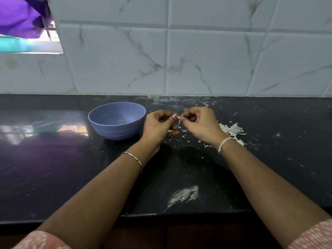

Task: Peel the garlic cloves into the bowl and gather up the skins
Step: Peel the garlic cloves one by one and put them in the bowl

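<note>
A blue-violet bowl [116, 121] stands on the black counter [53, 168], just left of my hands. My left hand [159, 125] and my right hand [199, 123] meet above the counter, fingertips together, pinching a small garlic clove [179, 118] with a strip of white skin hanging from it. Most of the clove is hidden by the fingers. A heap of white skins [231, 131] lies right of my right wrist, and small skin flakes [183, 133] are scattered under the hands. What is inside the bowl cannot be made out.
A tiled wall [197, 60] rises directly behind the counter. A window opening with purple cloth [21, 17] sits at the top left. A white smear [183, 194] marks the counter near its front edge [179, 215].
</note>
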